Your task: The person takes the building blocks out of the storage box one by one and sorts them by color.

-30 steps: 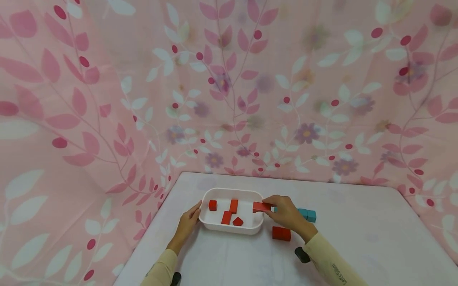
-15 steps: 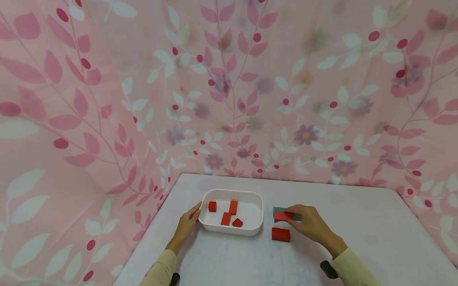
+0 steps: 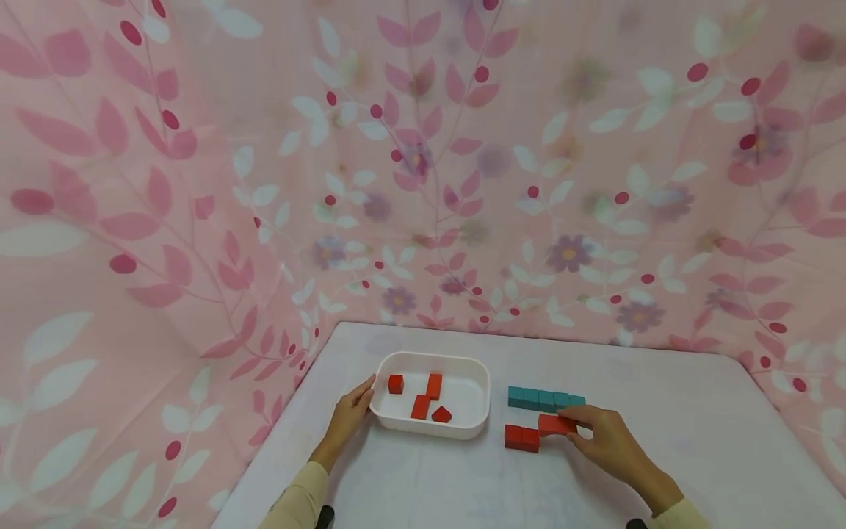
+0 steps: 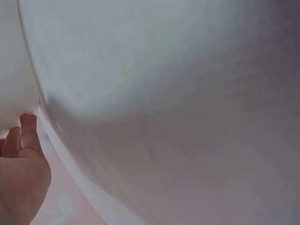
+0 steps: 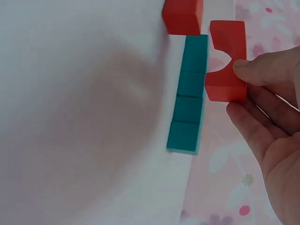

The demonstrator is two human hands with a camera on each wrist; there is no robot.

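Note:
My right hand (image 3: 611,444) pinches a red arch block (image 3: 557,425) between thumb and fingers. In the right wrist view the rounded notch of the arch block (image 5: 229,61) faces away from the palm. It is just right of two red blocks (image 3: 521,438) that stand side by side. Behind them runs a straight row of several teal blocks (image 3: 538,399). My left hand (image 3: 346,422) grips the left end of a white tray (image 3: 432,428); its fingertips meet the tray wall (image 4: 16,70) in the left wrist view. Several red blocks lie inside, among them a cube (image 3: 395,384) and a pentagon-shaped block (image 3: 441,415).
All this stands on a white-covered table (image 3: 423,485). A pink floral curtain (image 3: 429,147) hangs behind the table and along its left side. The teal row lies a little right of the tray.
My right hand has carried the red arch block from over the tray's right rim to the right, past the teal row, to beside the red pair. The left hand stays on the tray.

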